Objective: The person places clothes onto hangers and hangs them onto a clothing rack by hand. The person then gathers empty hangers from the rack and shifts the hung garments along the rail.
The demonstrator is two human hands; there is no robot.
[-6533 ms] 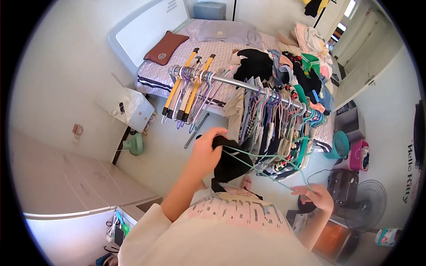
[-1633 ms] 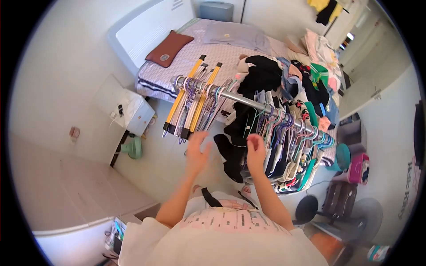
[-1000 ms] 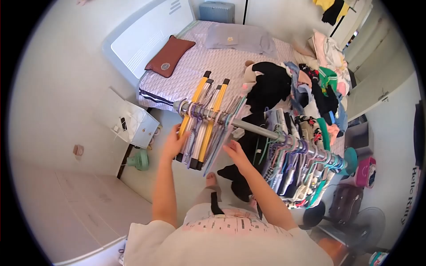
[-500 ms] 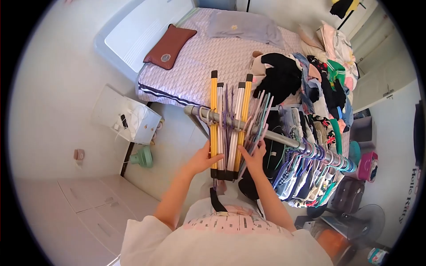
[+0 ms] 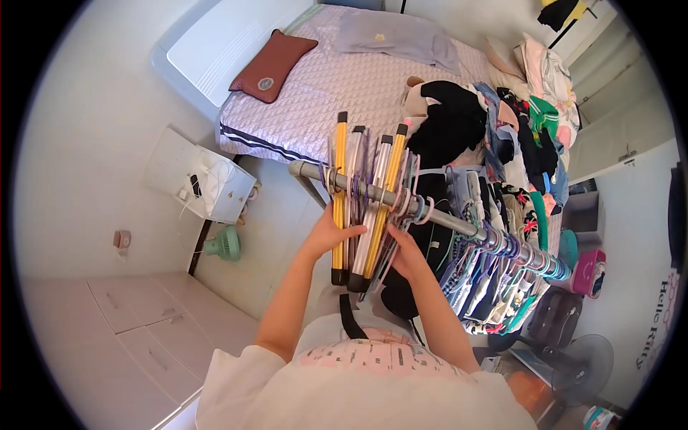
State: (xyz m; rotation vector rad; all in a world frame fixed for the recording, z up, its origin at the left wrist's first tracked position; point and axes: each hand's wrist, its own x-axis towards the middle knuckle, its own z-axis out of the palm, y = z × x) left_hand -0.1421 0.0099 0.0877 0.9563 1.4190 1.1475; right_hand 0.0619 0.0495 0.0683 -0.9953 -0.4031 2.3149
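A bundle of hangers dangles from a grey metal clothes rail [image 5: 448, 223]. In it are yellow hangers [image 5: 339, 236] and white hangers [image 5: 371, 229] with black end caps, with thin purple, pink and bluish ones among them. Gripping the bundle from the left is my left hand [image 5: 332, 233], its thumb laid across the hangers. On the opposite side, my right hand [image 5: 406, 252] is closed around the thin hangers [image 5: 385, 264], thumb against the yellow one. The fingers of both hands are partly hidden.
Clothes on hangers [image 5: 494, 265] crowd the rail's right end. Behind it, a bed [image 5: 344, 79] carries a brown pillow [image 5: 276, 66] and heaped clothes [image 5: 451, 122]. A green fan [image 5: 228, 244] and white cabinet [image 5: 228, 193] stand left; a standing fan [image 5: 584, 369] is lower right.
The hangers' lower ends have shifted slightly left and splayed, with the right yellow and white ones now slanting. My hands have moved up a little. More hooks show apart on the rail at right.
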